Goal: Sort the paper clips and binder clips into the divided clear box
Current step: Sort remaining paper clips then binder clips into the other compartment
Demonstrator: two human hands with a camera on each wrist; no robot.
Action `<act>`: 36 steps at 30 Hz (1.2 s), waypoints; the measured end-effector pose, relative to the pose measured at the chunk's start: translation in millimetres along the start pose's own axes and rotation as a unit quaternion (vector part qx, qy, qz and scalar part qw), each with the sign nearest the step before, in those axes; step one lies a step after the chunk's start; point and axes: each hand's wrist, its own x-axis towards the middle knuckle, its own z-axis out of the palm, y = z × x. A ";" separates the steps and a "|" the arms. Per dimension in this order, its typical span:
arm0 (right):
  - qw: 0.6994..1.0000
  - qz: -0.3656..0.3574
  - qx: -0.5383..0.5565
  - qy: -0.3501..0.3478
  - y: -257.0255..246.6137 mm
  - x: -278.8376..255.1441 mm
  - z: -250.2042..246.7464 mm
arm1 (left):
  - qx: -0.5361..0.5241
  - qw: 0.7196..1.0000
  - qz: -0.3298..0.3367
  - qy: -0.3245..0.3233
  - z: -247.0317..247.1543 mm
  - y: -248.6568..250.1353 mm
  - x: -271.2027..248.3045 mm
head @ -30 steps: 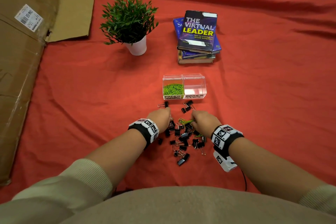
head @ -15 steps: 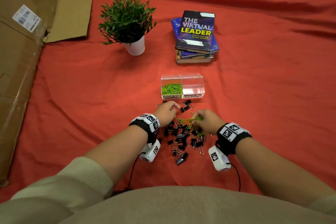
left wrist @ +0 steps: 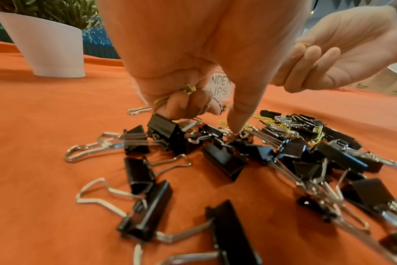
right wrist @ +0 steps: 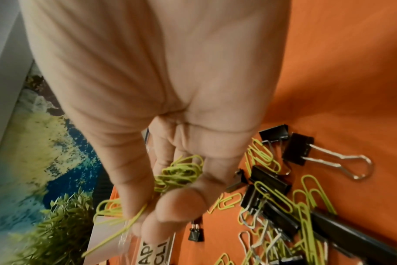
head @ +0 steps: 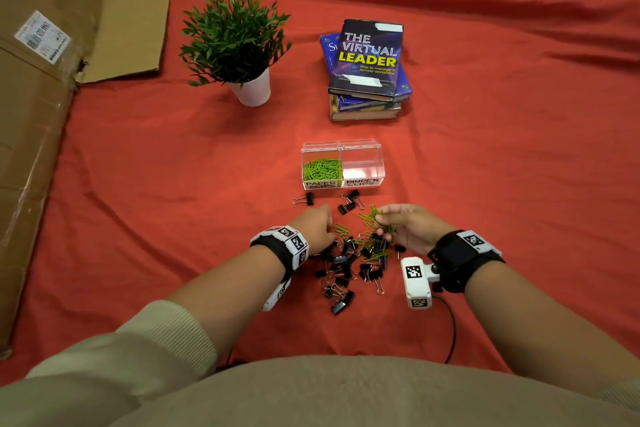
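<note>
The divided clear box (head: 360,149) stands beyond the pile; its left cell, labelled PAPER CLIPS, holds green paper clips (head: 322,168), and its right cell, labelled BINDER CLIPS, looks empty. A pile of black binder clips (head: 343,267) mixed with green paper clips lies between my hands. My left hand (head: 327,224) is down on the pile, with a few green clips (left wrist: 186,89) held in its curled fingers and its index finger poking among the binder clips (left wrist: 224,157). My right hand (head: 381,222) is raised just above the pile and pinches a bunch of green paper clips (right wrist: 181,172).
Three loose binder clips (head: 348,203) lie just in front of the box. Behind it stand a potted plant (head: 242,45) and a stack of books (head: 369,69). Flattened cardboard (head: 38,114) covers the left side. Red cloth covers the rest of the surface.
My right hand has lifted off the pile, turning palm inward with green paper clips in its fingers. My left hand reached forward, then drew back onto the pile's left edge.
</note>
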 end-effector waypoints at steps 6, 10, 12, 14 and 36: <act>0.996 -0.039 -0.069 0.042 -18.7 9.5 12.5 | 0.033 0.998 0.049 0.036 -0.1 9.7 5.0; 0.984 -0.082 -0.144 0.065 -50.1 17.1 32.9 | 0.103 0.992 0.072 0.015 5.7 20.8 7.5; 0.968 -0.101 -0.213 0.086 -65.8 26.1 43.7 | 0.143 0.986 0.088 0.010 5.8 21.8 7.0; 0.930 -0.126 -0.323 0.122 -78.7 40.6 52.6 | 0.190 0.977 0.100 0.002 6.6 20.5 6.6; 0.844 -0.184 -0.464 0.198 -57.9 43.8 41.1 | -0.006 0.994 0.050 0.092 -81.1 12.1 33.5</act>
